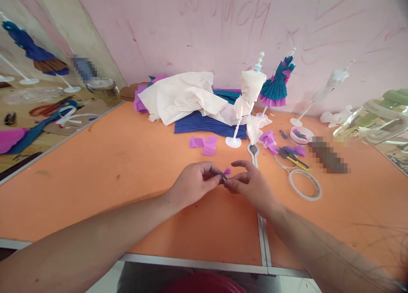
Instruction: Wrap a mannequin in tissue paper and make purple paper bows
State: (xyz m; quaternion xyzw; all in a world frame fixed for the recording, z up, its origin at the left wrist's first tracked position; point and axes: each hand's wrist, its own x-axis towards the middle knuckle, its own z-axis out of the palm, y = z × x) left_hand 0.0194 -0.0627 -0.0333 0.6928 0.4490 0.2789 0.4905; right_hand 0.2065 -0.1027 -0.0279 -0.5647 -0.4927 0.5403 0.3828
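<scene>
My left hand (194,183) and my right hand (251,184) meet over the orange table (127,165), fingertips pinched together on a tiny purple and blue crepe paper piece (225,173). Both hands are closed on it from opposite sides. Beyond them stands a small white mannequin (247,101) wrapped in cream paper on a round base. Two purple paper squares (204,144) lie just behind my hands.
Cream, blue and purple crepe sheets (185,99) are piled at the back. A dressed teal mini mannequin (278,86), tape roll (305,184), pens and scraps (291,155), small dish (301,135) and clear bottle (372,116) lie right. A mirror (38,93) stands left.
</scene>
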